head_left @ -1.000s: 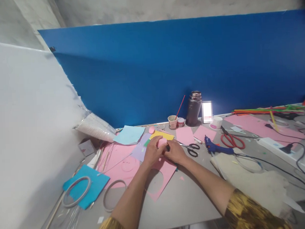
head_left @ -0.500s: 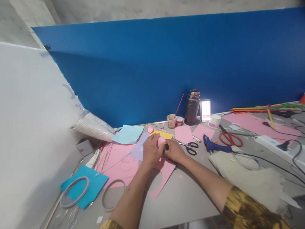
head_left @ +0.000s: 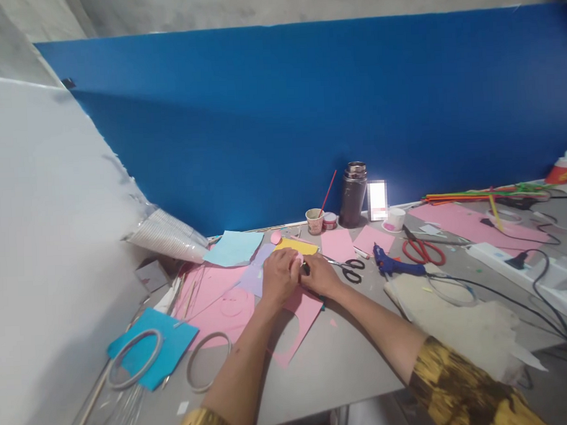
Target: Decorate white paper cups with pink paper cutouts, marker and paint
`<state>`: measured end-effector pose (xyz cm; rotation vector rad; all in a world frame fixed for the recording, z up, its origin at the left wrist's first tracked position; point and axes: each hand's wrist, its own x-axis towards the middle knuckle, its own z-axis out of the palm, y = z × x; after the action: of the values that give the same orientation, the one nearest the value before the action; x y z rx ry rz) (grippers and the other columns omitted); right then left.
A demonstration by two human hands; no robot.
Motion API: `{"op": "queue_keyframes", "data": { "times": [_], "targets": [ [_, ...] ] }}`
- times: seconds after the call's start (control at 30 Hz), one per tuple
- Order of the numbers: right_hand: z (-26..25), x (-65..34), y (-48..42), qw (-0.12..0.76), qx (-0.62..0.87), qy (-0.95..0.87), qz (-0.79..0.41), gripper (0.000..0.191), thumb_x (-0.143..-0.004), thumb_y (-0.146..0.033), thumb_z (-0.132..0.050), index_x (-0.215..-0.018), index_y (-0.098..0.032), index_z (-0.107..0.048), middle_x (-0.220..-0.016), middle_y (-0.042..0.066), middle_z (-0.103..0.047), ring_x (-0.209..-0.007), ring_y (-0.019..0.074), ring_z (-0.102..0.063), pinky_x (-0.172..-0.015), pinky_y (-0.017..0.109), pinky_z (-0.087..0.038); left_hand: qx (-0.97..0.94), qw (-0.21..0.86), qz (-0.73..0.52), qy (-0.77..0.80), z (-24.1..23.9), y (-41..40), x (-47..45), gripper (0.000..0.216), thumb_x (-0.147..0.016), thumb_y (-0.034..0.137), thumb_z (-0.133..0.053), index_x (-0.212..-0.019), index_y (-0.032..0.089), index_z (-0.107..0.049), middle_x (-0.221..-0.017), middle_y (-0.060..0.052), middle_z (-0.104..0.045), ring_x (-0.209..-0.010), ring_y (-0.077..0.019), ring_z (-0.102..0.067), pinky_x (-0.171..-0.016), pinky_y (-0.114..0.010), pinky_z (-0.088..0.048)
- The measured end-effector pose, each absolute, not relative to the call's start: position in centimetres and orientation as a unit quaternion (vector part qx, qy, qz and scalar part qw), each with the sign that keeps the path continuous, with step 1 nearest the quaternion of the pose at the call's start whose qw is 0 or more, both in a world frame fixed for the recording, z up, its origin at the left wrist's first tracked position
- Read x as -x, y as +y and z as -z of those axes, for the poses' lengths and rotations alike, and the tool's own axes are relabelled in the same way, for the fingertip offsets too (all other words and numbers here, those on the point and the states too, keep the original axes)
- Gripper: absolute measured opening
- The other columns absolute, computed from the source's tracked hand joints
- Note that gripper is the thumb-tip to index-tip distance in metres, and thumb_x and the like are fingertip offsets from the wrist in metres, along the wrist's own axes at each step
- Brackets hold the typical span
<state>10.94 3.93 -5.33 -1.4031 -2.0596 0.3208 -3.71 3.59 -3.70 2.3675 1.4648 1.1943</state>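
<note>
My left hand [head_left: 281, 274] is closed around a small pink piece [head_left: 297, 259], which looks like paper or foam. Close against it, my right hand [head_left: 319, 274] has its fingers pinched together at the same spot. A small dark thing [head_left: 305, 269] shows between the two hands, too hidden to name. Below them lies a pink sheet [head_left: 303, 314] with a round piece cut out. A yellow sheet [head_left: 299, 245] and a purple sheet [head_left: 254, 277] lie just behind and left of the hands. Scissors with black handles [head_left: 352, 273] rest right of my right hand.
A blue glue gun [head_left: 397, 264], red-handled scissors [head_left: 422, 251] and a white power strip [head_left: 522, 275] with cables lie to the right. At the back stand a dark flask [head_left: 352, 197] and a paper cup [head_left: 314, 222]. Two grey rings, one [head_left: 209, 362] nearer me, lie left.
The whole view has shifted slightly, so things sit a little further left and higher. Both hands stay together, and less of the pink piece shows between the fingers.
</note>
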Motion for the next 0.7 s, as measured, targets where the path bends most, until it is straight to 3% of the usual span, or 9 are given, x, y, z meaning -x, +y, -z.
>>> {"op": "queue_keyframes", "data": {
  "times": [0.13, 0.2, 0.3, 0.37, 0.43, 0.53, 0.7],
  "targets": [
    [5.3, -10.9, 3.8, 0.314, 0.53, -0.777, -0.13, 0.013, -0.087, -0.025, -0.063, -0.094, -0.017, -0.071, -0.091, 0.008, -0.074, -0.082, 0.0209, -0.06, -0.083, 0.031, -0.038, -0.783, 0.05, -0.394, 0.478, 4.0, 3.7, 3.7, 0.025, -0.096, 0.027, -0.049, -0.107, 0.022, -0.071, -0.114, -0.011, -0.073, -0.112, -0.0279, -0.062, -0.103, -0.045, -0.044],
    [5.3, -11.0, 3.8, 0.318, 0.535, -0.771, -0.135, 0.012, -0.084, -0.024, -0.067, -0.092, -0.017, -0.071, -0.09, 0.008, -0.074, -0.083, 0.0216, -0.059, -0.081, 0.031, -0.038, -0.778, 0.064, -0.412, 0.47, 4.1, 3.6, 3.8, 0.031, -0.097, 0.03, -0.048, -0.119, 0.02, -0.068, -0.122, -0.013, -0.071, -0.117, -0.0296, -0.061, -0.106, -0.048, -0.043],
    [5.4, -11.1, 3.9, 0.329, 0.543, -0.759, -0.144, 0.016, -0.078, -0.023, -0.073, -0.093, -0.017, -0.071, -0.091, 0.008, -0.073, -0.086, 0.023, -0.059, -0.078, 0.03, -0.038, -0.749, 0.122, -0.449, 0.472, 4.2, 3.3, 4.3, 0.057, -0.094, 0.038, -0.056, -0.147, 0.018, -0.048, -0.146, -0.019, -0.056, -0.134, -0.0335, -0.051, -0.113, -0.053, -0.038],
    [5.4, -11.2, 4.0, 0.341, 0.542, -0.753, -0.15, 0.023, -0.076, -0.025, -0.076, -0.098, -0.019, -0.071, -0.093, 0.007, -0.073, -0.088, 0.0232, -0.059, -0.077, 0.03, -0.039, -0.711, 0.191, -0.476, 0.482, 4.1, 3.0, 4.6, 0.076, -0.088, 0.04, -0.064, -0.155, 0.019, -0.035, -0.156, -0.019, -0.045, -0.142, -0.0343, -0.043, -0.115, -0.053, -0.034],
    [5.3, -11.3, 4.1, 0.354, 0.544, -0.745, -0.153, 0.022, -0.078, -0.028, -0.077, -0.097, -0.019, -0.072, -0.092, 0.007, -0.072, -0.087, 0.0231, -0.059, -0.076, 0.03, -0.039, -0.662, 0.279, -0.493, 0.491, 4.0, 2.8, 4.9, 0.082, -0.083, 0.037, -0.069, -0.155, 0.021, -0.034, -0.155, -0.017, -0.045, -0.141, -0.0336, -0.043, -0.113, -0.05, -0.037],
    [5.0, -11.4, 4.2, 0.374, 0.549, -0.732, -0.153, 0.022, -0.08, -0.035, -0.077, -0.094, -0.018, -0.071, -0.09, 0.007, -0.072, -0.087, 0.0232, -0.06, -0.074, 0.03, -0.04, -0.633, 0.381, -0.481, 0.472, 3.8, 2.5, 5.0, 0.076, -0.075, 0.027, -0.072, -0.146, 0.021, -0.045, -0.143, -0.015, -0.057, -0.133, -0.0323, -0.051, -0.105, -0.044, -0.044],
    [4.5, -11.7, 4.2, 0.401, 0.546, -0.721, -0.143, 0.026, -0.08, -0.041, -0.077, -0.09, -0.018, -0.07, -0.09, 0.007, -0.071, -0.088, 0.023, -0.06, -0.077, 0.031, -0.041, -0.662, 0.337, -0.482, 0.464, 3.6, 2.1, 4.0, 0.062, -0.067, 0.019, -0.076, -0.127, 0.018, -0.059, -0.129, -0.013, -0.064, -0.117, -0.0299, -0.058, -0.1, -0.041, -0.045]
  ]
}}
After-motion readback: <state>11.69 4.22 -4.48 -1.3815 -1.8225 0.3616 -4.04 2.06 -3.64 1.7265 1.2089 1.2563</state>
